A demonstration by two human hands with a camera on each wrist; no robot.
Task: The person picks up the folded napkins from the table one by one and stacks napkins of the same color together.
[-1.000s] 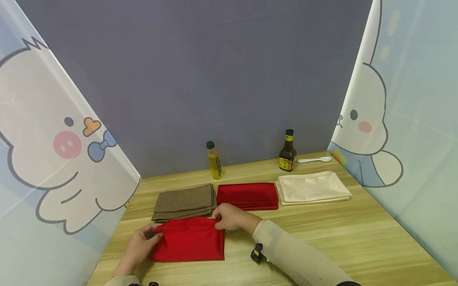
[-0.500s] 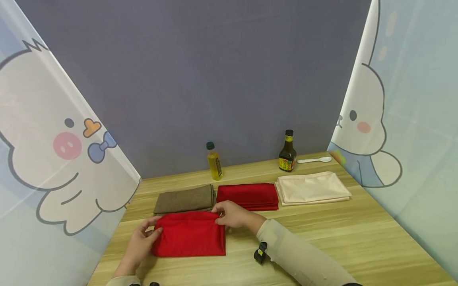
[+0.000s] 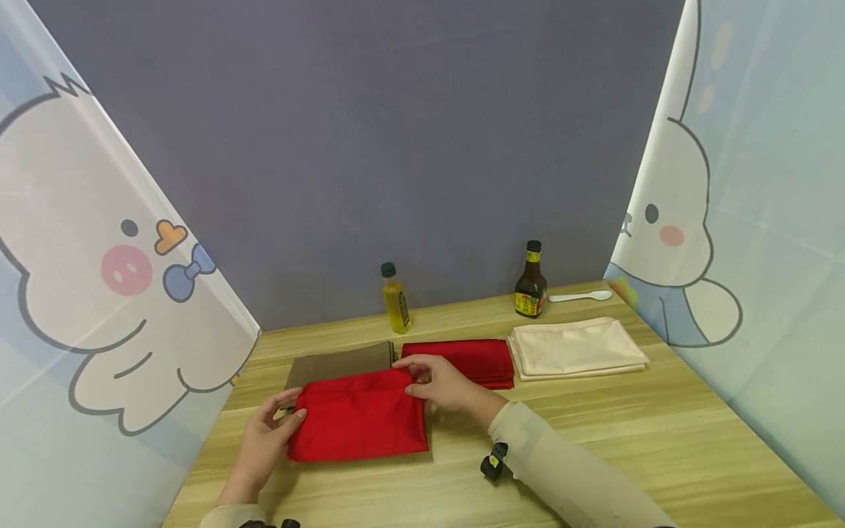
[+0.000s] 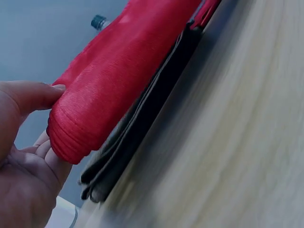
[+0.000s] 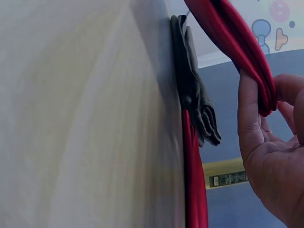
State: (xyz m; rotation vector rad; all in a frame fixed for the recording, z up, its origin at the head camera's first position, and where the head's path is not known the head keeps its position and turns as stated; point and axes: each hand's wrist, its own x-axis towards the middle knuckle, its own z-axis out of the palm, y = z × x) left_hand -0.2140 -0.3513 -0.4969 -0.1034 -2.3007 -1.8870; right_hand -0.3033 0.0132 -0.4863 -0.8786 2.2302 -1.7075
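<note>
A folded bright red cloth (image 3: 359,422) hangs between my two hands, lifted off the wooden table. My left hand (image 3: 260,444) pinches its left edge, thumb on the near face; the left wrist view shows the stacked layers at that end of the red cloth (image 4: 109,80). At the upper right corner my right hand (image 3: 442,383) pinches the cloth between thumb and fingers. Just behind and below it lies a folded brown cloth (image 3: 343,361), partly hidden by the red one. In the right wrist view the brown cloth (image 5: 187,71) sits under the raised red cloth (image 5: 237,42).
A second folded red cloth (image 3: 462,359) lies beside the brown one, then a folded cream cloth (image 3: 577,348) farther right. Along the back stand a yellow oil bottle (image 3: 397,301) and a dark sauce bottle (image 3: 531,282). A white spoon (image 3: 581,296) lies at the back right.
Both hands have raised the red cloth and carried it away from me, slightly to the right. It now covers more of the brown cloth; its right side has tilted up.
</note>
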